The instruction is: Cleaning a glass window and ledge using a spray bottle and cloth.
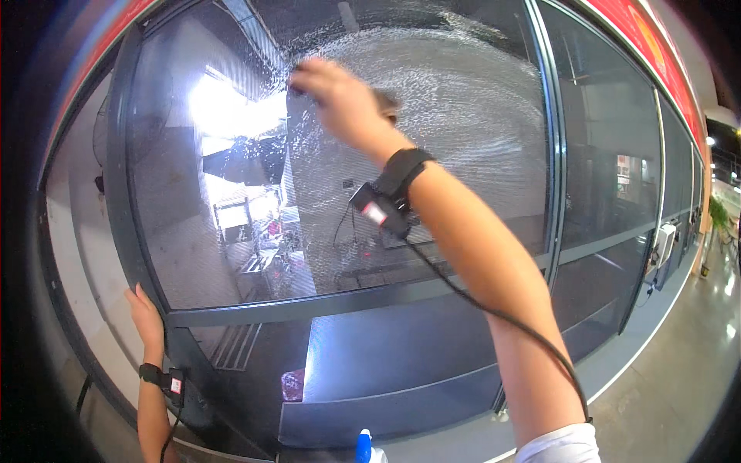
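Note:
My right hand (347, 104) is raised against a large framed glass pane (463, 173), blurred. It holds a dark cleaning tool (386, 105), mostly hidden behind the hand, so its exact kind cannot be told. White, streaky suds (440, 75) spread in arcs over the upper glass around it. Lower down on the left, my left hand (145, 318) grips the edge of the dark metal door frame (124, 173). Each wrist wears a black strap with a small cabled device, the right device (382, 211) and the left device (176, 386).
A blue-and-white spray bottle top (366, 445) shows at the bottom edge. A metal crossbar (347, 304) runs below the wet pane. To the right stand more glass panels (602, 133), a white wall-mounted box (666, 243) and a shiny floor (683, 341).

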Action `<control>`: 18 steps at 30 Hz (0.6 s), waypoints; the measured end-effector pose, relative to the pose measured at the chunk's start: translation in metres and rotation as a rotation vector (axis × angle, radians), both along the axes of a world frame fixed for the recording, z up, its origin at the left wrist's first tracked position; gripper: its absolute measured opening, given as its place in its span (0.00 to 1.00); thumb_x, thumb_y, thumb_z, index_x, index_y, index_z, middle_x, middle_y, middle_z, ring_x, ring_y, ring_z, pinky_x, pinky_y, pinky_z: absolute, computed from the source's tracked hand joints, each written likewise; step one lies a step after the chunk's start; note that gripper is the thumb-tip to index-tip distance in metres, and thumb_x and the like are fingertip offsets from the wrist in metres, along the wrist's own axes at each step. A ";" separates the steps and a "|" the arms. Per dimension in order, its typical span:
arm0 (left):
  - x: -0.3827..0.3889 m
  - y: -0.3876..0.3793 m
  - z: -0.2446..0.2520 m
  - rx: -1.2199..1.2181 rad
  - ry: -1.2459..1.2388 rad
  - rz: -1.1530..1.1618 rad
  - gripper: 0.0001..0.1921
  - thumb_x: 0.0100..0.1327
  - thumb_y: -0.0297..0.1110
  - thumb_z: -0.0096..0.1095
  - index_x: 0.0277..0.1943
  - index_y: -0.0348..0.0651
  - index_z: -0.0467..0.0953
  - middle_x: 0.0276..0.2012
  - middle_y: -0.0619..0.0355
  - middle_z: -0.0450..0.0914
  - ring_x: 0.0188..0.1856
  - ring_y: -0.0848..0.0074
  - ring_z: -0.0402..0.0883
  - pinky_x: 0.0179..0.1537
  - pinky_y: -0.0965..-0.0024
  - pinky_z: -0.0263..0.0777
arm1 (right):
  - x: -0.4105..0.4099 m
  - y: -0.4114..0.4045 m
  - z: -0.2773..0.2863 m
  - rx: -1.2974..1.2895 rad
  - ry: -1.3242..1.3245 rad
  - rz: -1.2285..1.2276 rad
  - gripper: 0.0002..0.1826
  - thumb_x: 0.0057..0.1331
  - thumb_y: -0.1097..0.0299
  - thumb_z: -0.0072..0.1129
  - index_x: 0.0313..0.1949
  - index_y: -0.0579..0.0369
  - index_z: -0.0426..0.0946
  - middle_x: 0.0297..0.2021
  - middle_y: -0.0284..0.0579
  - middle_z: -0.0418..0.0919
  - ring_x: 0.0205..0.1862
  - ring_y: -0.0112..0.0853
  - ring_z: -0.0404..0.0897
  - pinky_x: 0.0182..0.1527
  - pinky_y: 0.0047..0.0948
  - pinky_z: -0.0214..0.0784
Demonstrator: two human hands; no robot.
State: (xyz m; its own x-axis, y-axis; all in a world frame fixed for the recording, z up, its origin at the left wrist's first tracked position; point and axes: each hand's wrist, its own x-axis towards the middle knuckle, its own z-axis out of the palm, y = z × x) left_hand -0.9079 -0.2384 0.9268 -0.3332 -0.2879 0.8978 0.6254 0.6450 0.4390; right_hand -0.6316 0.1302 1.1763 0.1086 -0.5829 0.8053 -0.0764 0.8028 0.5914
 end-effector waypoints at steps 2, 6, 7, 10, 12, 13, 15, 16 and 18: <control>-0.005 -0.004 0.004 -0.008 0.029 0.039 0.17 0.72 0.41 0.35 0.48 0.33 0.62 0.31 0.32 0.74 0.36 0.40 0.73 0.34 0.50 0.64 | 0.001 -0.004 -0.004 0.082 -0.012 -0.037 0.23 0.50 0.85 0.52 0.46 0.49 0.76 0.53 0.47 0.72 0.58 0.42 0.69 0.59 0.35 0.63; -0.010 -0.006 -0.005 -0.008 0.026 0.013 0.16 0.72 0.41 0.35 0.45 0.34 0.61 0.30 0.31 0.73 0.34 0.39 0.73 0.32 0.48 0.63 | 0.051 0.045 0.013 -0.010 0.064 -0.169 0.22 0.54 0.82 0.49 0.49 0.49 0.74 0.55 0.46 0.70 0.59 0.41 0.67 0.62 0.35 0.60; -0.010 -0.006 -0.005 0.018 0.119 0.015 0.16 0.72 0.41 0.35 0.44 0.34 0.61 0.29 0.31 0.73 0.33 0.39 0.72 0.31 0.47 0.62 | 0.074 0.061 0.019 -0.081 0.072 -0.163 0.21 0.56 0.82 0.47 0.49 0.50 0.74 0.56 0.46 0.70 0.60 0.41 0.67 0.63 0.35 0.58; 0.002 0.005 0.001 -0.028 0.001 0.064 0.16 0.72 0.41 0.36 0.47 0.34 0.61 0.30 0.32 0.74 0.34 0.40 0.73 0.32 0.48 0.62 | 0.155 0.127 0.032 -0.237 0.337 -0.410 0.25 0.53 0.83 0.46 0.52 0.55 0.72 0.56 0.53 0.69 0.60 0.44 0.66 0.61 0.36 0.59; -0.006 -0.003 -0.003 -0.001 0.003 0.031 0.16 0.72 0.41 0.36 0.47 0.34 0.61 0.30 0.32 0.74 0.34 0.40 0.73 0.31 0.48 0.63 | 0.190 0.158 0.031 -0.296 0.437 -0.449 0.24 0.55 0.83 0.47 0.52 0.54 0.71 0.55 0.52 0.70 0.58 0.45 0.68 0.57 0.36 0.63; -0.009 -0.005 -0.006 0.013 -0.003 -0.006 0.16 0.72 0.41 0.36 0.47 0.34 0.61 0.29 0.32 0.74 0.34 0.41 0.73 0.31 0.49 0.63 | 0.195 0.166 0.031 -0.285 0.467 -0.461 0.24 0.56 0.83 0.46 0.54 0.53 0.70 0.54 0.52 0.71 0.57 0.45 0.69 0.56 0.36 0.64; -0.009 0.000 -0.008 0.039 0.071 0.042 0.15 0.72 0.40 0.36 0.47 0.34 0.61 0.29 0.32 0.74 0.33 0.41 0.73 0.31 0.49 0.63 | 0.193 0.165 0.030 -0.366 0.459 -0.445 0.25 0.60 0.81 0.47 0.58 0.51 0.65 0.52 0.51 0.72 0.53 0.45 0.72 0.54 0.37 0.65; -0.007 0.003 -0.009 0.046 0.143 0.087 0.15 0.72 0.40 0.36 0.48 0.34 0.61 0.29 0.32 0.74 0.33 0.40 0.73 0.31 0.49 0.63 | 0.190 0.165 0.034 -0.402 0.491 -0.418 0.25 0.62 0.78 0.48 0.59 0.50 0.62 0.51 0.51 0.73 0.52 0.45 0.73 0.53 0.38 0.66; 0.003 0.005 -0.001 0.057 0.103 0.062 0.15 0.72 0.40 0.36 0.48 0.34 0.61 0.29 0.32 0.73 0.33 0.40 0.73 0.30 0.49 0.63 | 0.183 0.164 0.062 -0.497 0.575 -0.397 0.18 0.63 0.73 0.49 0.53 0.52 0.68 0.51 0.50 0.73 0.51 0.45 0.74 0.52 0.39 0.66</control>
State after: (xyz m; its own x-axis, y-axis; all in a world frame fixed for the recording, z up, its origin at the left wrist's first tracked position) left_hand -0.9050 -0.2330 0.9257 -0.2198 -0.3564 0.9081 0.6290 0.6597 0.4112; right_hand -0.4489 0.2940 1.2382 0.4410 -0.2584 0.8595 0.4691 0.8828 0.0247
